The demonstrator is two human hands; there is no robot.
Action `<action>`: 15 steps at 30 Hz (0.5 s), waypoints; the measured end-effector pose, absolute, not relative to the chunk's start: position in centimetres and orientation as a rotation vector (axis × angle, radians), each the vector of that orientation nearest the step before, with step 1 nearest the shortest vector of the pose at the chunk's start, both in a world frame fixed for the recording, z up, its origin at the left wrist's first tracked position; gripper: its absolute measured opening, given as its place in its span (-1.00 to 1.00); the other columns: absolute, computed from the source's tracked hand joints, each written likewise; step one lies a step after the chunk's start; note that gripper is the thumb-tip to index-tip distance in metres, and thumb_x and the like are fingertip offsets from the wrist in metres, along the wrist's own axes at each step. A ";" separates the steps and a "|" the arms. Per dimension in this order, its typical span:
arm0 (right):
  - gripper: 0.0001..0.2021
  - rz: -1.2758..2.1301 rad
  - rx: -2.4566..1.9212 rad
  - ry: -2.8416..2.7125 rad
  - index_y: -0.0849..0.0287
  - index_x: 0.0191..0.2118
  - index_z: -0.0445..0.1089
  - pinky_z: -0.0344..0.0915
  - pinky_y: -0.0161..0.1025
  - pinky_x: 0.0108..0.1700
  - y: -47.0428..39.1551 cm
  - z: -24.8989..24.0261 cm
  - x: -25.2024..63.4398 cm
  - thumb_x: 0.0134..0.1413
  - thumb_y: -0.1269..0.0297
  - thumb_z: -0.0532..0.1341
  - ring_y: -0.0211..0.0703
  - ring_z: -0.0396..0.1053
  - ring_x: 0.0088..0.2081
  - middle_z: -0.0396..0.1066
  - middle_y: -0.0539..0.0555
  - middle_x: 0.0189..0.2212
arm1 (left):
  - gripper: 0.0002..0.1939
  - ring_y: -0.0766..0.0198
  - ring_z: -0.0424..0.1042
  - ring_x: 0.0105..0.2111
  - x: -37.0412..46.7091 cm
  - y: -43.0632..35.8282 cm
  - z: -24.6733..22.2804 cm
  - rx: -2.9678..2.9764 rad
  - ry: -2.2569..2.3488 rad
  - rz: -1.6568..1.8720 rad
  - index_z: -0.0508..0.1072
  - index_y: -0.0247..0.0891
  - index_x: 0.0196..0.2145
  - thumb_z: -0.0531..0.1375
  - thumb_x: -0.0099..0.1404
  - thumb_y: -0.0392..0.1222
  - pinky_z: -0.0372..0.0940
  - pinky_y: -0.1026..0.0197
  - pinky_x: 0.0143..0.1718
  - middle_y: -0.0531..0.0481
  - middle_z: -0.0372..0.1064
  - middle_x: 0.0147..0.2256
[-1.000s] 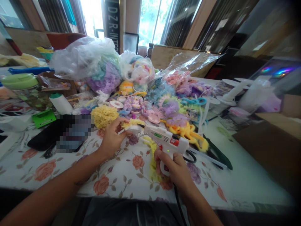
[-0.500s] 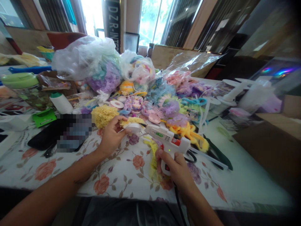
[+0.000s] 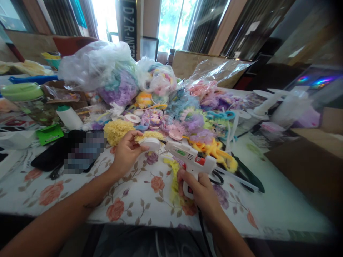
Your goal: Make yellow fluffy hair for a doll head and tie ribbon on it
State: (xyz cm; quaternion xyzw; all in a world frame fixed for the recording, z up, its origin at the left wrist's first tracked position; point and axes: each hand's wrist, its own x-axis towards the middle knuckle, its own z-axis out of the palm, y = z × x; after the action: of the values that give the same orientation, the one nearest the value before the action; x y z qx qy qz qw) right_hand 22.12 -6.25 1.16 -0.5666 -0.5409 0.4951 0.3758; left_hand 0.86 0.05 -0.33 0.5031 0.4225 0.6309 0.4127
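Between the thumb and fingers of my left hand (image 3: 129,151) is a white round disc (image 3: 150,144) with fluffy yellow trim (image 3: 151,135) along its far edge. My right hand (image 3: 197,187) is wrapped round the handle of a white glue gun (image 3: 189,157), whose nozzle points left, close to the disc's right edge. Whether nozzle and disc touch is too small to tell. Lime-yellow ribbon (image 3: 175,180) lies on the floral cloth (image 3: 139,200) beside and beneath the glue gun. A ball of yellow fluffy trim (image 3: 118,132) sits just behind my left hand.
Colourful fluffy pieces (image 3: 187,103) and plastic bags (image 3: 99,67) heap up at the back. A phone (image 3: 83,153), a white thread cone (image 3: 69,117) and a green-lidded jar (image 3: 23,93) are at left. A cardboard box (image 3: 308,160) stands right, near a long glue stick (image 3: 245,182).
The white disc in my left hand has tilted slightly, showing more of its face. My right hand and the glue gun have hardly moved.
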 end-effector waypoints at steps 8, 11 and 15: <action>-0.71 1.435 -1.372 -1.221 0.22 -0.47 0.42 0.08 -0.40 -0.68 -5.9 1.2 22.1 0.01 0.06 0.19 -0.35 0.14 -0.75 0.30 -0.05 -0.78 | -0.51 0.40 0.42 -0.43 0.8 0.2 -0.1 1.159 1.025 1.583 0.31 -0.22 -0.25 0.42 -0.14 -0.29 0.35 0.34 -0.36 0.13 0.39 -0.37; -0.72 1.494 -1.288 -1.212 0.25 -0.37 0.47 0.09 -0.42 -0.69 -5.9 1.2 22.3 -0.03 0.09 0.23 -0.36 0.17 -0.75 0.32 -0.06 -0.76 | -0.50 0.42 0.39 -0.49 0.8 0.0 0.2 0.988 1.042 1.590 0.31 -0.20 -0.23 0.41 -0.14 -0.32 0.34 0.37 -0.39 0.18 0.38 -0.48; -0.66 1.466 -1.127 -1.170 0.26 -0.24 0.48 0.12 -0.41 -0.71 -5.8 1.7 24.7 -0.08 0.09 0.26 -0.37 0.23 -0.73 0.48 0.03 -0.54 | -0.46 0.46 0.38 -0.50 0.6 0.3 0.7 0.850 1.145 1.648 0.35 -0.18 -0.28 0.42 -0.26 -0.40 0.33 0.43 -0.42 0.20 0.42 -0.47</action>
State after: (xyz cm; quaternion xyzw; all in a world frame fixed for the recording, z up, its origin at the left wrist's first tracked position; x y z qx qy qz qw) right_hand 24.69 -5.81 1.71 -0.4575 -0.4751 0.5952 0.4591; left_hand 0.62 0.26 0.75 0.3458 0.4658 0.6705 0.4625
